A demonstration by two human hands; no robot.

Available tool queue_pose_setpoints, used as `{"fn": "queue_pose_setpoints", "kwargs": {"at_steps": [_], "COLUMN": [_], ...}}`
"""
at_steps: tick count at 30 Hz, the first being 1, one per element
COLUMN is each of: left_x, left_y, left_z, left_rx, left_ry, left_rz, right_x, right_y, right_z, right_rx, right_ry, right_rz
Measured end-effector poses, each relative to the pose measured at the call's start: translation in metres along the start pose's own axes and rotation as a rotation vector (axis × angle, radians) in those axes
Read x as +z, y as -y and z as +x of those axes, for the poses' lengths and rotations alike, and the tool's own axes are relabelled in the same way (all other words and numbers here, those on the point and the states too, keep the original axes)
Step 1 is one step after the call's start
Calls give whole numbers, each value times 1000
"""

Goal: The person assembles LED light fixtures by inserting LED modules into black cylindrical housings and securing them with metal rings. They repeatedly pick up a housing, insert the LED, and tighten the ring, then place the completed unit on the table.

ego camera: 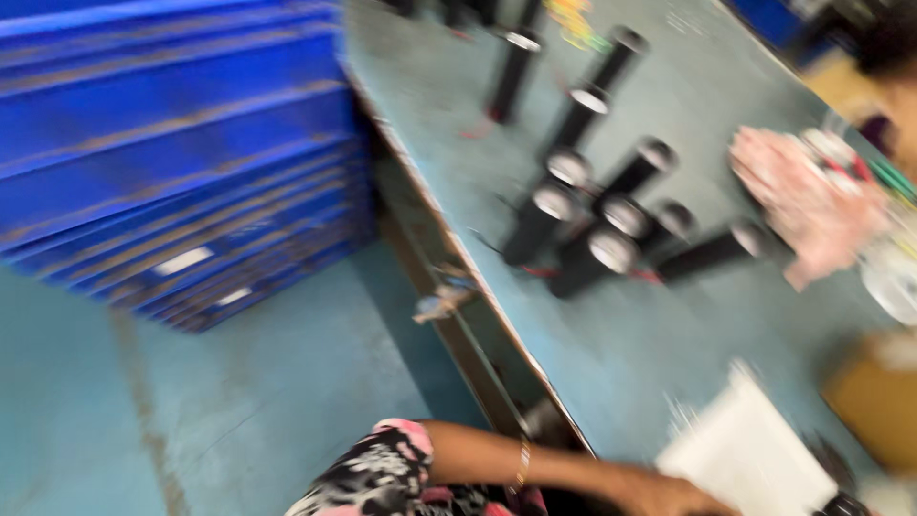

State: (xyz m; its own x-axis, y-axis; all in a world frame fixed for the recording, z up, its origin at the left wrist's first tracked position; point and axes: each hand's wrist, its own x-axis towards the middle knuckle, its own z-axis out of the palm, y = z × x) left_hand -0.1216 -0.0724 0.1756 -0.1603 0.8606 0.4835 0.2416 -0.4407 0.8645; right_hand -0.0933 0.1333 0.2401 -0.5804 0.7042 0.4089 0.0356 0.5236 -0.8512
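Note:
The picture is blurred by motion. One bare forearm with a thin bracelet and a flowered sleeve reaches from the bottom edge to the right; I take it as my left hand point(669, 494). It rests at the near edge of the blue-green table point(611, 344), against a white flat sheet or pack point(750, 457); its fingers are too blurred to read. My right hand is out of the picture. Several black tubes with silvery caps point(583, 229) stand or lean in a cluster mid-table, well beyond the hand.
A stack of blue plastic crates point(162, 143) stands on the blue floor point(191, 411) at left. At the right of the table lie a pink cloth or gloved hand of another person point(807, 201), a brown box point(874, 392) and a coloured bundle point(578, 24).

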Motion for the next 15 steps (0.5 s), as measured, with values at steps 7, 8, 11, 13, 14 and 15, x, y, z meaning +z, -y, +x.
{"fn": "queue_pose_setpoints", "kwargs": {"at_steps": [7, 8, 11, 13, 14, 15], "left_x": [-8, -11, -19, -22, -25, -24], "left_y": [-27, -35, -55, -65, -67, -70], "left_z": [-10, -11, -10, -9, -7, -4], "left_rx": [-124, -161, -192, -210, -215, -216], "left_ry": [106, 108, 118, 123, 116, 119], "left_rz": [-124, -77, 12, 12, 21, 20], "right_x": [-122, -111, -89, -83, -82, -84], "right_y": [-38, -34, 0, 27, 37, 47], "right_z": [-192, -204, -214, -207, -202, -199], "right_rx": [68, 143, -5, 66, 91, 98], "right_ry": [-20, -82, -103, -104, -101, -90], "right_rz": [149, -40, -302, -299, -290, -330]}}
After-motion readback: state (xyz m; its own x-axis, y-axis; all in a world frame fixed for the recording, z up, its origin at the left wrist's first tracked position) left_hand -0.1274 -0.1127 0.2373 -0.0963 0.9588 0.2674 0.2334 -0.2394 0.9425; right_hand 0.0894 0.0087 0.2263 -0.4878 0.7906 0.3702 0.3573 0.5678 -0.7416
